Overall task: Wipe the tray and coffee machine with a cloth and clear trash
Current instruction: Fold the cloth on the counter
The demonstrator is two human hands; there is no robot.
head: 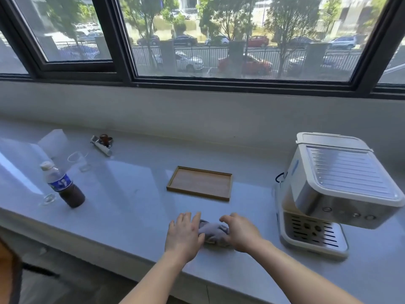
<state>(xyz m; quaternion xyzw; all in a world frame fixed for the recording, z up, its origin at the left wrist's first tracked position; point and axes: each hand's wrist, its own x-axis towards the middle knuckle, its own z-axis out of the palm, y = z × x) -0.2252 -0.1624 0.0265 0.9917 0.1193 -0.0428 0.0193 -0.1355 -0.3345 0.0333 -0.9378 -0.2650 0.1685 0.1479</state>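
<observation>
Left of the tray [199, 183] stands a bottle [63, 185]. In front of the tray the left hand [184, 234] presses straight fingers on the crumpled cloth [213, 232] — the right hand [241, 234] grips it with curled fingers. Right of the tray sits the coffee machine [335, 189].

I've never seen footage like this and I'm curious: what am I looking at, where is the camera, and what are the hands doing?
No robot here: one camera, worn on a person's head, looks down at their own bare hands. On the grey counter lie a wooden tray in the middle, a coffee machine on the right and a bottle of dark drink on the left. The left hand rests with straight fingers on a crumpled grey cloth; the right hand curls its fingers round it.
</observation>
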